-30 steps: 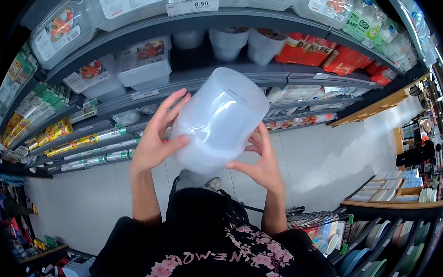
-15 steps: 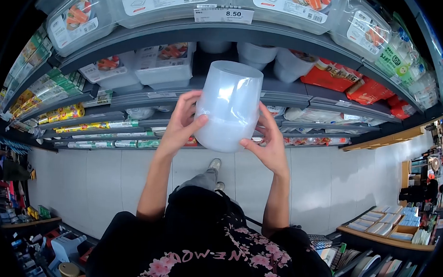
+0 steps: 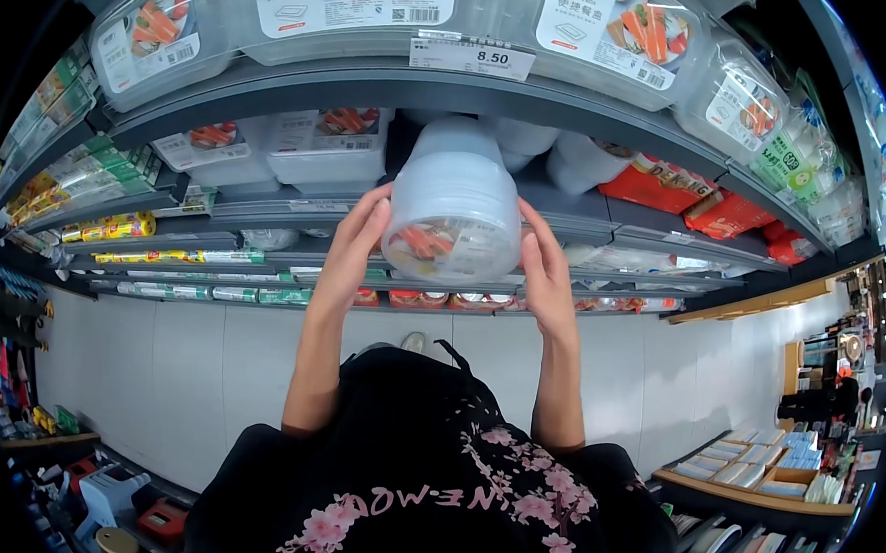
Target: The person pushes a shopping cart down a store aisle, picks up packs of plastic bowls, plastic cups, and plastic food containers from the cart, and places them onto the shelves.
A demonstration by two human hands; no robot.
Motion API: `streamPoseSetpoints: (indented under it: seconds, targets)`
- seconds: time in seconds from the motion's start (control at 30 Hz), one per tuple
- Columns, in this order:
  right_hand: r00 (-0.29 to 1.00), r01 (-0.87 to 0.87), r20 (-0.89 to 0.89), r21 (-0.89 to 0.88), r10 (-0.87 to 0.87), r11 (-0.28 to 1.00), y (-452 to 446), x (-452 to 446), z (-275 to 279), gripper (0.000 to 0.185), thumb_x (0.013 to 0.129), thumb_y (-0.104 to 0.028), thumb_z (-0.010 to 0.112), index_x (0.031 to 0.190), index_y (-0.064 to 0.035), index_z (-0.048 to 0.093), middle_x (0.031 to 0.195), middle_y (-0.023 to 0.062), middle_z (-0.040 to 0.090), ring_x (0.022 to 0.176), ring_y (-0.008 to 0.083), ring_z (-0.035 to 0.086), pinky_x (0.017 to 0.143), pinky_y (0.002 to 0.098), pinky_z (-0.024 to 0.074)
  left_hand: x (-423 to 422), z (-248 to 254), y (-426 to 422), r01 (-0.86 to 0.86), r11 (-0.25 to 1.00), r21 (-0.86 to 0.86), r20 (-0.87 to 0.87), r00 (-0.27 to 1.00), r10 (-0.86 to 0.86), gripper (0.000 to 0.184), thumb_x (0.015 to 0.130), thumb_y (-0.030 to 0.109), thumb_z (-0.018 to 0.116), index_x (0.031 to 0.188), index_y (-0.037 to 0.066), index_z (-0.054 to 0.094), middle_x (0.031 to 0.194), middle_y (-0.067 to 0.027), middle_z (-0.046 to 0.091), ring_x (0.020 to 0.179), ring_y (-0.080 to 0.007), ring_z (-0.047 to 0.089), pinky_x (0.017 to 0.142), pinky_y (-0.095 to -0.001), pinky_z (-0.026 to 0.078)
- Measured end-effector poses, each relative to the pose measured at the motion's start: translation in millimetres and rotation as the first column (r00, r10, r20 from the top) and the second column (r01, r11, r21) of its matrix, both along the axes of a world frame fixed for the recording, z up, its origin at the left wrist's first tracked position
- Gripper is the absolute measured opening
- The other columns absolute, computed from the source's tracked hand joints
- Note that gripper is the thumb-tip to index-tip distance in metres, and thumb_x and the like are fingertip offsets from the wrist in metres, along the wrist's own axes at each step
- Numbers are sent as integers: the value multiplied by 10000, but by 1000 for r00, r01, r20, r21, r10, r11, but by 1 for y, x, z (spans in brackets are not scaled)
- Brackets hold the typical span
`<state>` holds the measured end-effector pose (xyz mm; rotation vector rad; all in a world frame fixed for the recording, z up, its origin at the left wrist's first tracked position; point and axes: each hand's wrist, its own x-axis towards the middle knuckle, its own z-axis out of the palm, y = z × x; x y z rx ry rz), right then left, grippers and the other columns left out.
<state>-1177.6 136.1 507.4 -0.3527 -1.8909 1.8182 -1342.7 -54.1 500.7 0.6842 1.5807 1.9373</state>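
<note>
A wrapped stack of round clear plastic food containers (image 3: 454, 202) is held between my two hands at the front of the middle shelf. Its labelled lid end, with a food picture, faces me, and its narrower end points into the shelf. My left hand (image 3: 353, 240) presses against the stack's left side. On the opposite side, my right hand (image 3: 547, 272) grips it with fingers along the wall. Similar round containers (image 3: 587, 164) stand behind it, partly hidden. Whether the stack touches the shelf board, I cannot tell.
Rectangular plastic boxes (image 3: 327, 148) sit left of the stack. Red bags (image 3: 658, 196) lie to the right. Above, a shelf edge carries a price tag (image 3: 471, 58) and larger boxes (image 3: 606, 30). Yellow rolls (image 3: 115, 226) fill a lower shelf. Grey floor (image 3: 258, 367) lies below.
The container stack has tipped over, so its labelled lid end turns toward me and its narrow end goes into the shelf opening. My hands have moved flatter along its sides.
</note>
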Motion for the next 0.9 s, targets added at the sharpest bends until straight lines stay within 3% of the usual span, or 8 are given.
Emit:
streamPoseSetpoints:
  seconds: [0.13, 0.4, 0.53, 0.6, 0.7, 0.77, 0.8, 0.9]
  targets:
    - [997, -73, -17, -18, 73, 997, 5, -9, 7, 611, 947, -143, 638, 1488, -50, 369, 1173, 96, 564, 1047, 168, 553, 950, 326, 449, -15, -5, 2, 25, 998, 65, 31, 999, -28, 538, 1006, 411, 474, 1423, 69, 470, 1198, -88, 613, 1099, -175, 557, 943, -313, 417]
    - [980, -190, -36, 94, 194, 977, 10, -6, 6, 789, 856, -83, 725, 1522, -79, 302, 1325, 129, 495, 1129, 224, 547, 963, 387, 482, -23, 9, -3, 119, 992, -48, -45, 992, -121, 586, 1006, 389, 506, 1509, 134, 346, 1218, -126, 590, 1067, -184, 582, 907, -330, 466]
    - [999, -47, -17, -4, 47, 999, 17, -36, 6, 621, 928, -166, 665, 1465, -35, 383, 1232, 100, 539, 1064, 167, 577, 890, 322, 495, -28, 1, 7, 73, 991, 116, 88, 993, -84, 580, 1014, 324, 516, 1515, 100, 327, 1120, -95, 599, 1010, -165, 604, 862, -316, 497]
    - [1000, 24, 17, -25, -24, 999, 18, -52, 9, 445, 1013, -303, 539, 1333, 5, 513, 1057, 64, 552, 932, 120, 582, 791, 261, 493, -31, -4, 14, 65, 993, 101, 38, 997, -69, 586, 1016, 318, 514, 1515, 83, 318, 1065, -83, 595, 984, -166, 617, 844, -308, 509]
    - [990, 98, 105, -46, -93, 994, 26, -70, 8, 439, 1023, -373, 500, 1220, 12, 576, 1020, 72, 521, 864, 122, 549, 755, 264, 484, -39, -4, 23, 55, 994, 93, -29, 998, -53, 629, 1007, 301, 534, 1511, 18, 284, 938, -71, 584, 906, -186, 662, 790, -298, 543]
    - [986, 137, 101, -3, -136, 991, 23, -79, 11, 448, 1023, -398, 488, 1177, 10, 591, 1018, 77, 505, 860, 122, 533, 748, 265, 478, -43, -8, 30, 20, 998, 57, 8, 1000, -21, 672, 994, 305, 561, 1505, -15, 265, 925, -93, 595, 886, -209, 678, 771, -310, 553]
    - [979, 175, 96, 42, -179, 984, 22, -83, 13, 464, 1023, -423, 477, 1134, 9, 605, 1017, 83, 489, 855, 122, 517, 740, 266, 472, -45, -7, 32, 29, 1000, -2, -46, 999, -29, 710, 1004, 372, 509, 1499, -44, 215, 1095, -230, 607, 919, -258, 689, 783, -338, 573]
    - [967, 208, 112, 162, -227, 965, 32, -99, -7, 468, 1014, -427, 495, 1160, 5, 600, 1033, 92, 473, 890, 125, 508, 740, 273, 469, -43, -9, 41, -17, 998, -62, 23, 1000, 18, 749, 996, 373, 535, 1496, -54, 177, 1081, -233, 617, 931, -261, 686, 778, -335, 572]
